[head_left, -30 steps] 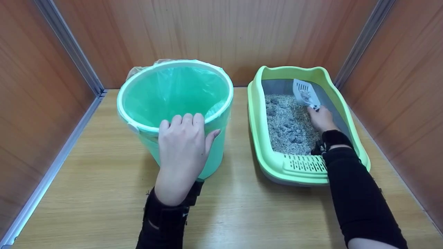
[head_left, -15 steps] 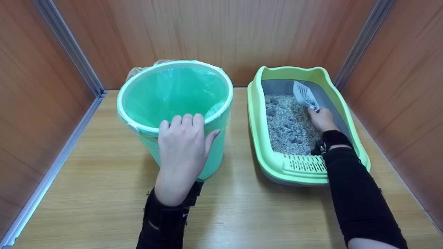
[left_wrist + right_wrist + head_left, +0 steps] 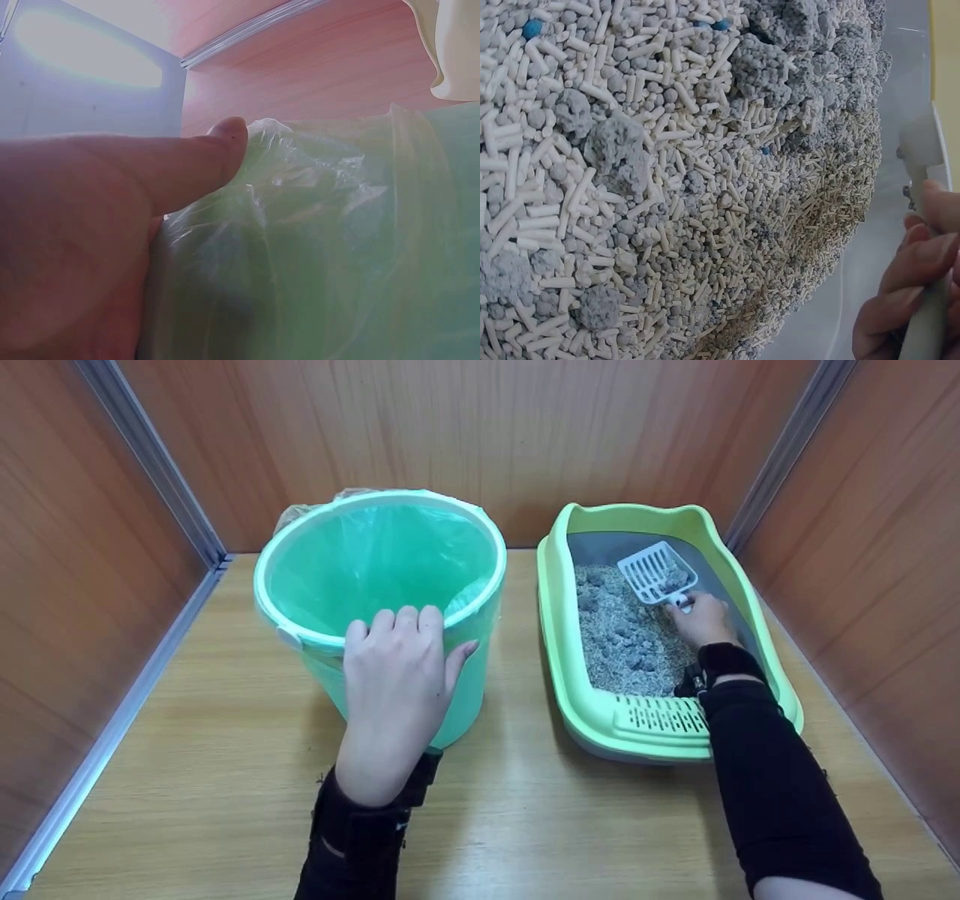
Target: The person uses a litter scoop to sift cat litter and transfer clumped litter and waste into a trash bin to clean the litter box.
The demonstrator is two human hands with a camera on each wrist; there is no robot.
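Note:
My left hand (image 3: 396, 675) grips the near rim of a green trash bin (image 3: 469, 682), fingers hooked over the edge and thumb along the outside. A clear plastic liner (image 3: 307, 202) covers the bin's side in the left wrist view. My right hand (image 3: 703, 621) holds a white slotted litter scoop (image 3: 649, 574) by its handle, above the far right part of a green litter box (image 3: 570, 682). Grey clumped litter lies on the scoop. In the right wrist view, pale pellets (image 3: 682, 202) and grey clumps (image 3: 761, 67) fill the box below the hand.
Bin and litter box stand side by side on a wooden surface (image 3: 225, 780). Wood-grain panels (image 3: 510, 435) rise at the back and both sides, with grey metal strips (image 3: 161, 465) at the corners. A perforated step (image 3: 660, 714) forms the box's near end.
The scoop has turned from steeply tilted to flatter, its slotted face now showing upward, with a slight shift toward me. The left hand and the bin have stayed put.

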